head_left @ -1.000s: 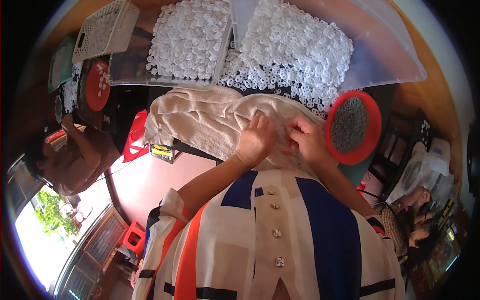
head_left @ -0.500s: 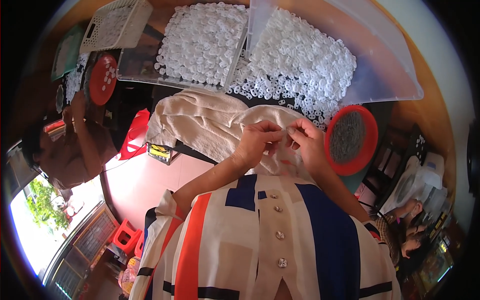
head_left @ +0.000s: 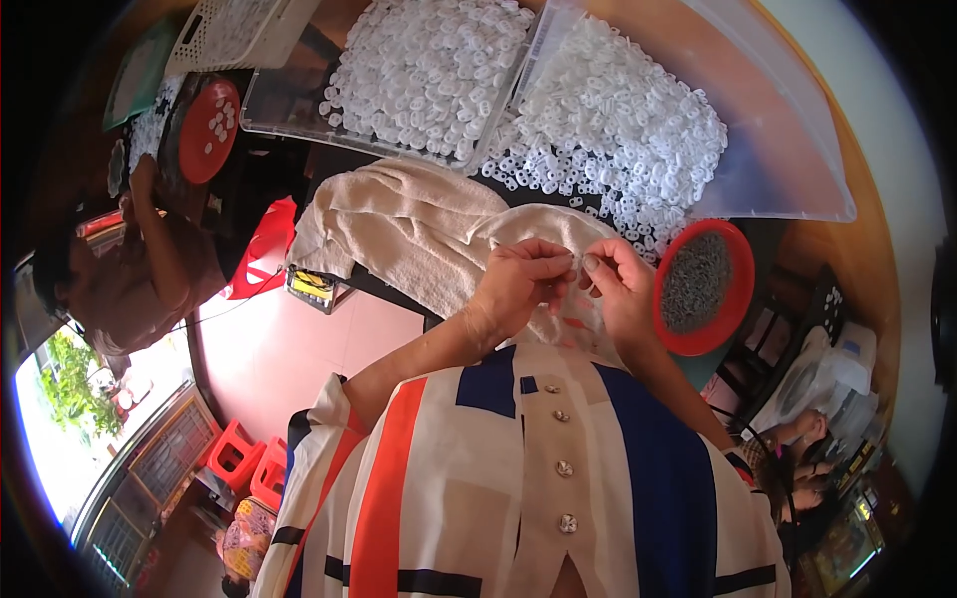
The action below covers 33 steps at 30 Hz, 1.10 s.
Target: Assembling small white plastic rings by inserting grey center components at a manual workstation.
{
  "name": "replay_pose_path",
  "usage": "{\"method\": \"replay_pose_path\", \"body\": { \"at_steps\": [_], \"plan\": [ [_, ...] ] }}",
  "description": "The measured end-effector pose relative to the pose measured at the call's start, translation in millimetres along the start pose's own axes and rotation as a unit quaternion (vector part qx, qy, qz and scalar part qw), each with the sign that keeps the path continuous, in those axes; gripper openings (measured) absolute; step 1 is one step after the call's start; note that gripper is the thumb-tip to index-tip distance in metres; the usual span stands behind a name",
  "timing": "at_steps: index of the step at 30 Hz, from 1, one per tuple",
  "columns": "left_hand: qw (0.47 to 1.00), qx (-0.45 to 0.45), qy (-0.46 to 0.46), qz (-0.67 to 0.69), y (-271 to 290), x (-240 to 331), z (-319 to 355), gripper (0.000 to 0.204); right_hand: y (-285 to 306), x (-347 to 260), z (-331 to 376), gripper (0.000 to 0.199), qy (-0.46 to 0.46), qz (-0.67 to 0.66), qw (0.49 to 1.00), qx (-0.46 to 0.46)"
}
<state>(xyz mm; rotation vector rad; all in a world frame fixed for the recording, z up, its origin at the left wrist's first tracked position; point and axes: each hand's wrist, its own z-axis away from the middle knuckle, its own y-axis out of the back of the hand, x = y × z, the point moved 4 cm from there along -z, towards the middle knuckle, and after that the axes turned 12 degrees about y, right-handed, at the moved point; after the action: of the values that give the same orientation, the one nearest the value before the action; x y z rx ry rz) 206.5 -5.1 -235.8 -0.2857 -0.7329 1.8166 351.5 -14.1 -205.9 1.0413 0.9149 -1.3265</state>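
Over the towel [head_left: 399, 214], the left hand [head_left: 518, 286] and right hand [head_left: 623, 289] nearly meet; I cannot tell whether either grips anything. White pieces [head_left: 638, 115] heap beyond the towel.

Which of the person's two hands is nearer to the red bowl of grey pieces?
Right. The right hand is close beside the left side of the bowl; the left hand is farther left, with the right hand between it and the bowl.

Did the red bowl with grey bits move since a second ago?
No. The red bowl still sits beside the pile of white pieces; the whole view shifted.
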Motion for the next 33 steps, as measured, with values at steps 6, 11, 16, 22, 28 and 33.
{"method": "replay_pose_path", "body": {
  "at_steps": [6,11,16,22,28,33],
  "plan": [
    [1.000,0.008,-0.023,-0.006,-0.5,-2.1,3.0,0.011,-2.1,-3.2,-0.3,0.005,0.034,0.008,0.999,-0.015],
    [0.999,0.016,-0.038,-0.028,-2.0,-2.2,7.5,0.009,-1.4,-7.3,0.0,0.002,0.098,0.095,0.990,-0.034],
    [0.997,0.043,-0.058,-0.028,-2.6,-6.4,9.5,0.009,-6.0,-18.1,0.6,0.012,0.245,0.202,0.947,-0.052],
    [0.993,0.076,-0.083,-0.034,-1.1,-9.6,8.0,0.008,-15.2,-8.3,3.3,0.007,0.161,0.128,0.977,-0.051],
    [0.994,0.055,-0.086,-0.031,3.4,-3.6,1.1,0.009,-7.6,-0.5,-1.4,0.007,0.106,0.096,0.989,-0.033],
    [0.995,0.073,-0.066,-0.034,9.1,-6.2,-2.6,0.011,-4.6,-5.4,-1.0,0.008,0.178,0.184,0.966,-0.029]
  ]
}}
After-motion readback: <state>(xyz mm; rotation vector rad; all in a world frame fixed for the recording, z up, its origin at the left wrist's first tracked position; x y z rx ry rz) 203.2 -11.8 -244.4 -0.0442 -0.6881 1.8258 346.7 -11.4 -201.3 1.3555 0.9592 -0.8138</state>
